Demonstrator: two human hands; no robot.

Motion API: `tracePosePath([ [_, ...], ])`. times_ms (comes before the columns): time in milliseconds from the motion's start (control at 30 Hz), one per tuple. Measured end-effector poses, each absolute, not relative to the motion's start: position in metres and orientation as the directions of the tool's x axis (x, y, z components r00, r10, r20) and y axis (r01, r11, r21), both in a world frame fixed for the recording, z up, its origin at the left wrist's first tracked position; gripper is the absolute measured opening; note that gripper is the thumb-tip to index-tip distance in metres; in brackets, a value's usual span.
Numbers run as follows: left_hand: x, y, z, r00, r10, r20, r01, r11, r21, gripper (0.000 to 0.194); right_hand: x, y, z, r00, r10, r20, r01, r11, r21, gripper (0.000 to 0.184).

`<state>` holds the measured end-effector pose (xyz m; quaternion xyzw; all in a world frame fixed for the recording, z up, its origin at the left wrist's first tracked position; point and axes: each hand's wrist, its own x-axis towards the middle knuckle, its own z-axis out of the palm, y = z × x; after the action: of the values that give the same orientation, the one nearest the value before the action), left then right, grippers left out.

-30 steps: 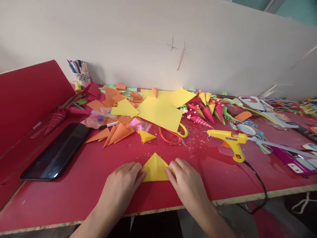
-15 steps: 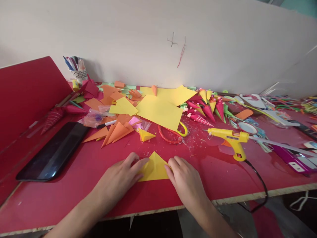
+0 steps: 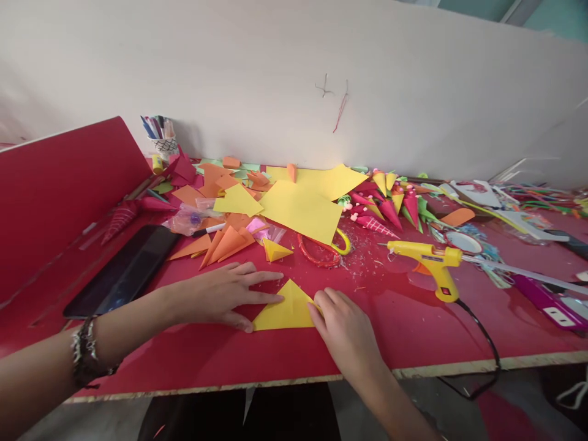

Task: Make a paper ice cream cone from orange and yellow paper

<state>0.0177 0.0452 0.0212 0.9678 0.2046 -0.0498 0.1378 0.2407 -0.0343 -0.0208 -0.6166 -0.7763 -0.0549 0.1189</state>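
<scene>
Through the head camera I see a folded yellow paper, a triangle lying near the front edge of a red table, its peak pointing away. The left hand has its fingers open and spread, tips on the folded paper's left side. The right hand has its fingers curled in, gripping the folded paper's right corner. Just beyond the folded paper I make out a small yellow paper piece; farther beyond it, larger yellow sheets. Left of it lies a black phone; right of it, a yellow glue gun.
</scene>
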Motion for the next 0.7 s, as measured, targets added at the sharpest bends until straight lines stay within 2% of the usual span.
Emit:
tracePosePath([
  [133, 0.02, 0.048, 0.026, 0.91, 0.385, -0.152, 0.414, -0.86, 0.299, 0.063, 0.238, -0.037, -0.016, -0.223, 0.918, 0.327, 0.968, 0.248, -0.039, 0.012],
  [233, 0.02, 0.05, 0.024, 0.92, 0.365, -0.145, 0.393, -0.869, 0.302, 0.065, 0.23, -0.043, -0.012, -0.423, 0.814, 0.397, 0.887, 0.463, -0.004, 0.021],
  [333, 0.02, 0.051, 0.023, 0.921, 0.363, -0.144, 0.389, -0.883, 0.262, 0.066, 0.218, -0.05, -0.01, -0.597, 0.725, 0.344, 0.754, 0.653, -0.067, 0.024],
  [467, 0.021, 0.051, 0.024, 0.906, 0.374, -0.2, 0.413, -0.884, 0.218, 0.068, 0.207, -0.053, -0.01, -0.632, 0.726, 0.27, 0.721, 0.679, -0.138, 0.044],
  [700, 0.02, 0.052, 0.024, 0.9, 0.371, -0.229, 0.427, -0.858, 0.285, 0.07, 0.231, -0.054, -0.011, -0.605, 0.75, 0.268, 0.727, 0.657, -0.197, 0.039],
])
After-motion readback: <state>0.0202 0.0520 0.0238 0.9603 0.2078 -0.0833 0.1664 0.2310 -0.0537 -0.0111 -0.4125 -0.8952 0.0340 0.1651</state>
